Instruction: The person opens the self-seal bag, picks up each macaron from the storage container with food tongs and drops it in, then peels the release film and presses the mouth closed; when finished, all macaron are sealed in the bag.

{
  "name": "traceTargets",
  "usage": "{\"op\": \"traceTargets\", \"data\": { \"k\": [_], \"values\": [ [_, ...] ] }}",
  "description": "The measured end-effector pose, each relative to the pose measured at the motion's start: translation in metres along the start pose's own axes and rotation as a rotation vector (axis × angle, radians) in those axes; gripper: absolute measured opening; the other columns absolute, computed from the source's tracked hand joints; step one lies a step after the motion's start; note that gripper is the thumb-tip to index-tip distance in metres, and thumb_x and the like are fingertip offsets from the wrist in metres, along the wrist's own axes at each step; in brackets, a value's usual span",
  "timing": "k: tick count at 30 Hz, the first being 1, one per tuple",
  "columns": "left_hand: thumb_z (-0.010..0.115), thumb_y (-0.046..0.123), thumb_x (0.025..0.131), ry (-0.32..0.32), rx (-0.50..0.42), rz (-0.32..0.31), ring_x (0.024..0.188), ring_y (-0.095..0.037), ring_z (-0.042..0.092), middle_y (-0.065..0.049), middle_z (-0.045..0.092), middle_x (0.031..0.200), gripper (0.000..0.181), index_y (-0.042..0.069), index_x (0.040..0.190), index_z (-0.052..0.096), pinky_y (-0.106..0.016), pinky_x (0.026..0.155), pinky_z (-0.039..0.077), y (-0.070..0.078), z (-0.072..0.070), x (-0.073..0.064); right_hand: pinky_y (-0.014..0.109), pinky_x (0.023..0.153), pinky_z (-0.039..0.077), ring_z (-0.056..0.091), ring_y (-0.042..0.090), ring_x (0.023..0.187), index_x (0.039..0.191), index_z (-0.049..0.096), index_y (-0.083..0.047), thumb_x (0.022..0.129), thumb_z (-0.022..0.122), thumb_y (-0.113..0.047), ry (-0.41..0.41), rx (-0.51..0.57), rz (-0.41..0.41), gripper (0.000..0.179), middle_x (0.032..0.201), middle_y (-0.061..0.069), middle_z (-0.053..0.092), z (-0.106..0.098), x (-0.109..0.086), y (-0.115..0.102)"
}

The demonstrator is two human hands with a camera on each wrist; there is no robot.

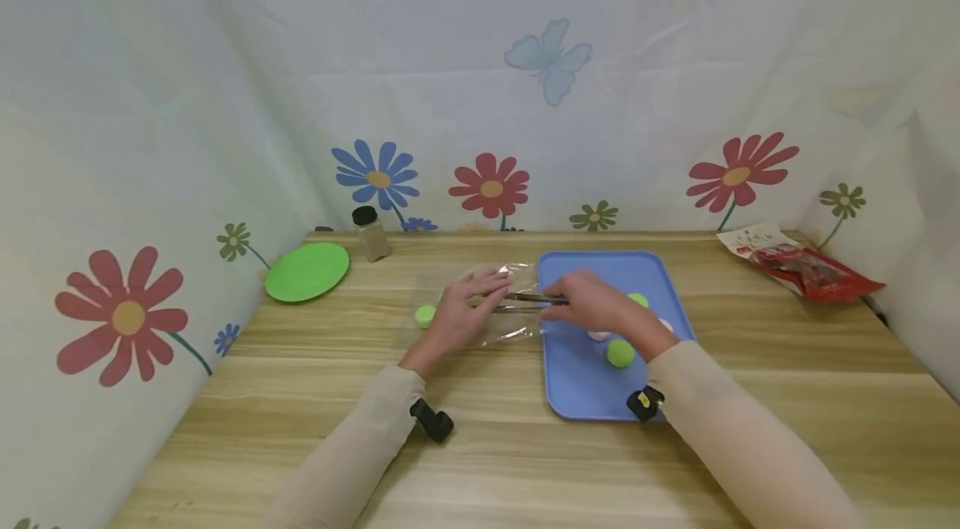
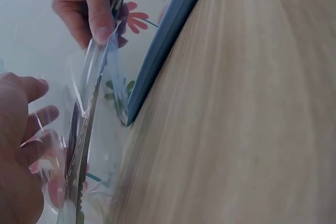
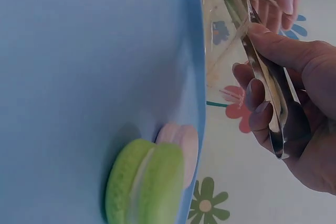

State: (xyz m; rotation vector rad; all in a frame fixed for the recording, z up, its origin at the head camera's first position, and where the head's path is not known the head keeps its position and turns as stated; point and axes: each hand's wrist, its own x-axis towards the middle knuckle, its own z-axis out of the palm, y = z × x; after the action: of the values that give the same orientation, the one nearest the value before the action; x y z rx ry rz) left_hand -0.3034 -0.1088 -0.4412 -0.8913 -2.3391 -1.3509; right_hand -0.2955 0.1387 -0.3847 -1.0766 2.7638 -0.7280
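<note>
My right hand (image 1: pixel 592 300) grips metal tongs (image 3: pixel 268 85) over the left edge of the blue tray (image 1: pixel 562 396). The tongs reach left into a clear plastic bag (image 1: pixel 517 336) lying on the table. At the bag's far left end is a green macaron (image 1: pixel 425 315). My left hand (image 1: pixel 459 314) is at the bag beside the tongs, its fingers loosely bent and apart in the left wrist view. On the tray sit another green macaron (image 1: pixel 620 352), a partly hidden green one (image 1: pixel 638 299) and pale pink macarons (image 3: pixel 181 142), partly covered by my right arm.
A green plate (image 1: pixel 307 272) lies at the back left, beside a black-capped shaker jar (image 1: pixel 372 237). At the back right lies a red and white food packet (image 1: pixel 802 262). A flowered curtain (image 1: pixel 450 79) hangs behind the wooden table (image 1: pixel 480 462).
</note>
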Motion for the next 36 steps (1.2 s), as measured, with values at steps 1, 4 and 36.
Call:
{"op": "traceTargets", "data": {
  "k": [1,4,36],
  "values": [
    [0.066,0.015,0.098,0.002,0.001,0.000,0.132,-0.032,0.052,-0.014,0.065,0.130,0.026,0.004,0.122,0.072,-0.058,0.117,0.025,0.000,0.000,0.000,0.024,0.050,0.035,0.043,0.008,0.053,0.092,0.075,-0.007,0.094,0.073,-0.020,0.002,-0.004,-0.010,0.013,0.063,-0.004,0.052,0.000,0.003,0.000],
    [0.066,0.016,0.098,0.004,0.007,-0.010,0.135,-0.032,0.049,-0.016,0.061,0.136,0.027,0.005,0.123,0.071,-0.055,0.117,0.027,0.000,-0.001,0.000,0.024,0.051,0.037,0.045,0.008,0.054,0.101,0.076,-0.003,0.093,0.074,-0.018,0.003,-0.008,-0.029,0.018,0.066,-0.004,0.057,0.000,0.009,-0.002],
    [0.067,0.018,0.098,0.005,-0.046,-0.014,0.140,-0.024,0.043,-0.012,0.058,0.139,0.027,0.003,0.120,0.073,-0.043,0.116,0.032,0.002,0.000,0.000,0.022,0.049,0.039,0.051,0.009,0.050,0.090,0.077,-0.001,0.094,0.072,-0.014,-0.001,-0.070,0.059,0.014,0.060,-0.003,0.060,0.010,0.046,-0.017]
  ]
}}
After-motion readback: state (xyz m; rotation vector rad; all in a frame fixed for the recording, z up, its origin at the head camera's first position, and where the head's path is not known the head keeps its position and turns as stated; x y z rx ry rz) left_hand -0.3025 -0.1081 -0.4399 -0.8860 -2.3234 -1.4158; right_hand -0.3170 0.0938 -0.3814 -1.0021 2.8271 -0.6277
